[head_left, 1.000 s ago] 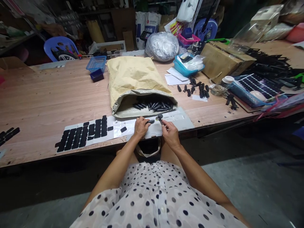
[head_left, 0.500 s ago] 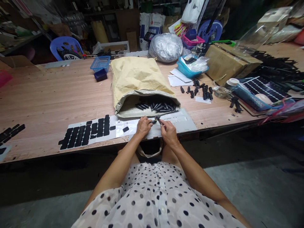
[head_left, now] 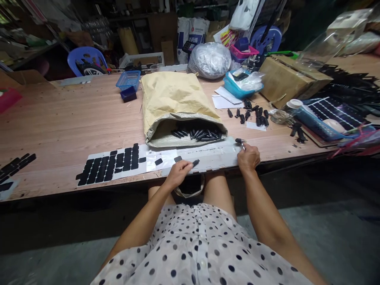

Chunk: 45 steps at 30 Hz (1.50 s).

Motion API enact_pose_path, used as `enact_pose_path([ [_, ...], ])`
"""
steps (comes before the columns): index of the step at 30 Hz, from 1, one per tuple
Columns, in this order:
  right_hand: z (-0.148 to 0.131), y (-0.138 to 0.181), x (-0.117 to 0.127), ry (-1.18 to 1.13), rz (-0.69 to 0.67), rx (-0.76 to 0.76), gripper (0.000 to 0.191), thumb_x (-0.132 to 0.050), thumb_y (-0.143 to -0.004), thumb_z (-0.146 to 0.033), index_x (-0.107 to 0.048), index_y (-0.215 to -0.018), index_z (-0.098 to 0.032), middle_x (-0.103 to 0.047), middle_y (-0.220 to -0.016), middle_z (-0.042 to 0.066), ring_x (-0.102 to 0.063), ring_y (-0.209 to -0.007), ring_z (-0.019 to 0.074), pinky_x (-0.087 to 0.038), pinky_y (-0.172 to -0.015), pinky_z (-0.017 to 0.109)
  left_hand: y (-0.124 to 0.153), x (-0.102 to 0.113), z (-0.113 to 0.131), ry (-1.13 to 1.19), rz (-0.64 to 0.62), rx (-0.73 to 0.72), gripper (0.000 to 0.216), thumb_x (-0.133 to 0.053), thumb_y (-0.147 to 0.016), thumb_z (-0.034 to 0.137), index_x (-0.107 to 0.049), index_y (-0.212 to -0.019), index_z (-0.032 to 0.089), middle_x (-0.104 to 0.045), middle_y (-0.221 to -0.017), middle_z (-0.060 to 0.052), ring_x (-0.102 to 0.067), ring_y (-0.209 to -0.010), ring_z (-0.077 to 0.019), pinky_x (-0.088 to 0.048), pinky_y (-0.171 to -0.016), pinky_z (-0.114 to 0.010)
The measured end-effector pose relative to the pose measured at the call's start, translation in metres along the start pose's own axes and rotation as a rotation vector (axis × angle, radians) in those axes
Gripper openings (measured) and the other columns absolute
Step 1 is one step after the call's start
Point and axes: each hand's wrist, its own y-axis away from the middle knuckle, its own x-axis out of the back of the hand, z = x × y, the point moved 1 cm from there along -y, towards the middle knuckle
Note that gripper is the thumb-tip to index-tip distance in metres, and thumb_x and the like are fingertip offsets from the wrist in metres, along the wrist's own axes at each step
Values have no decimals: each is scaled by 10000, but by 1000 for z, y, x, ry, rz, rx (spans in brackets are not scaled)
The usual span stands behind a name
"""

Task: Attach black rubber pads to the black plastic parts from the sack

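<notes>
My left hand (head_left: 178, 173) is closed on a small black plastic part (head_left: 195, 162) at the table's front edge, above my lap. My right hand (head_left: 248, 156) sits further right on the edge, pinching a thin metal tool with a dark tip (head_left: 240, 142). Between them lies a long white backing sheet (head_left: 208, 152) with one loose black pad (head_left: 178, 158). Its left end carries several black rectangular pads (head_left: 109, 165). Just behind, a tan paper sack (head_left: 170, 99) lies open toward me with several black parts (head_left: 197, 133) inside.
Loose black parts (head_left: 252, 113) lie to the right, near a cardboard box (head_left: 289, 77) and blue trays (head_left: 237, 85). A small blue basket (head_left: 128, 79) stands at the back left. More black pads (head_left: 16, 164) lie at the far left edge.
My hands were together in front of the sack, working the part and tool. They have separated: the right moved right with the tool, the left drew back toward the edge with the part.
</notes>
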Motion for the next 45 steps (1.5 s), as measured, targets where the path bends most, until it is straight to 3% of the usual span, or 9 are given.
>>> enact_pose_path([
  [5, -5, -7, -6, 59, 11, -18, 390, -489, -888, -141, -763, -1160, -193, -628, -1065, 149, -549, -994, 283, -410, -788, 381, 32, -29, -26, -30, -299, 231, 248, -664, -846, 368, -796, -930, 175, -754, -837, -30, -681, -815, -200, -519, -756, -287],
  [9, -9, -5, -8, 84, 10, 21, 395, -473, -902, -134, -742, -1189, -165, -621, -1084, 174, -530, -1039, 312, -399, -816, 409, 35, -41, -48, -281, -182, 377, 367, -645, -868, 335, -762, -1172, 166, -782, -974, -85, -711, -964, -258, -544, -854, -341],
  [15, -5, -2, -11, 100, 34, 41, 382, -461, -923, -159, -740, -1183, -164, -618, -1069, 175, -525, -1024, 320, -378, -796, 407, 17, -17, -21, -245, -460, 127, 352, -681, -867, 363, -779, -1165, 205, -796, -1024, -61, -725, -935, -228, -556, -862, -317],
  [18, -3, -1, -14, 105, 65, 60, 365, -484, -908, -164, -745, -1163, -174, -610, -1047, 159, -524, -999, 307, -365, -777, 385, -26, 17, -3, -233, -265, 18, 346, -625, -912, 361, -767, -1194, 218, -787, -1000, -34, -712, -908, -213, -566, -833, -311],
  [23, -4, 0, -15, 129, 72, 66, 355, -488, -900, -156, -744, -1144, -183, -600, -1030, 148, -520, -990, 296, -356, -758, 366, -110, 68, 2, -692, 235, -50, 370, -552, -907, 133, -745, -1202, 246, -703, -1251, -82, -616, -1169, -273, -500, -1022, -408],
  [28, -6, 1, -14, 135, 64, 66, 358, -501, -886, -149, -732, -1158, -183, -602, -1035, 143, -518, -990, 290, -358, -758, 364, -141, 80, -8, -902, 183, 8, 252, -619, -887, 151, -739, -1073, 271, -697, -1216, -74, -568, -1213, -304, -464, -1037, -441],
  [34, -7, 2, -11, 108, 15, 44, 385, -473, -902, -145, -714, -1201, -175, -605, -1080, 160, -519, -1033, 303, -380, -793, 388, -130, 88, -20, -829, 223, -11, 140, -667, -871, 191, -729, -979, 255, -696, -1083, -77, -592, -1111, -296, -473, -953, -407],
  [41, -7, 2, -12, 92, 47, 61, 389, -463, -902, -154, -721, -1191, -184, -595, -1051, 162, -508, -1020, 305, -397, -798, 401, -78, 38, -13, -582, 121, -290, 120, -687, -887, 276, -740, -992, 251, -694, -950, -40, -591, -969, -249, -479, -916, -387],
  [45, -9, 1, -8, 81, 52, 32, 398, -480, -894, -165, -715, -1214, -194, -595, -1075, 164, -521, -1024, 306, -409, -801, 402, -63, 0, -13, -514, 92, -248, 152, -691, -890, 276, -752, -1024, 242, -683, -981, -55, -579, -979, -248, -479, -910, -389],
])
